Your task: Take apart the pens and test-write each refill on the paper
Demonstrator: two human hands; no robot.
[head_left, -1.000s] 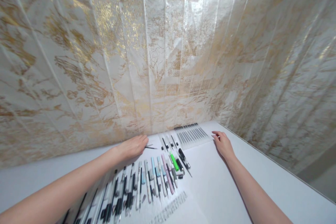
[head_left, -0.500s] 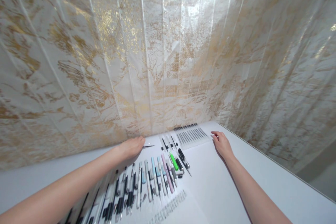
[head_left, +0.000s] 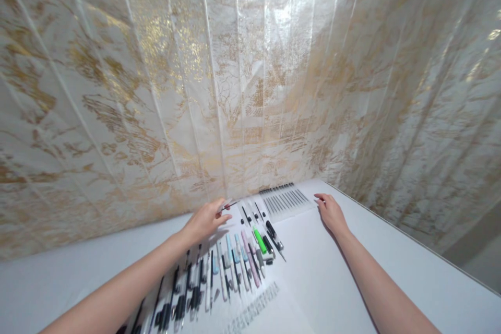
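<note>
My left hand (head_left: pixel 209 219) is above the far side of the table, its fingers pinching thin, pale and dark sticks that look like pen refills (head_left: pixel 230 205). Their ends point right, and the hand hides part of them. My right hand (head_left: pixel 331 213) rests on the table with fingers partly extended, holding nothing, just right of the row of black refills (head_left: pixel 285 201). Between the hands lie a few short pen parts (head_left: pixel 256 212), a bright green pen barrel (head_left: pixel 259 240) and a pink barrel (head_left: pixel 250 258).
Rows of taken-apart pens, with barrels, black caps (head_left: pixel 180 308) and refills, spread along the table's left half below my left forearm. A printed white sheet (head_left: pixel 282 308) lies near the front. A gold-patterned curtain (head_left: pixel 250 88) hangs right behind the white table (head_left: pixel 391 250).
My left hand has risen off the table and moved right, with the thin refills now lifted in its fingers. My right hand has stayed in place.
</note>
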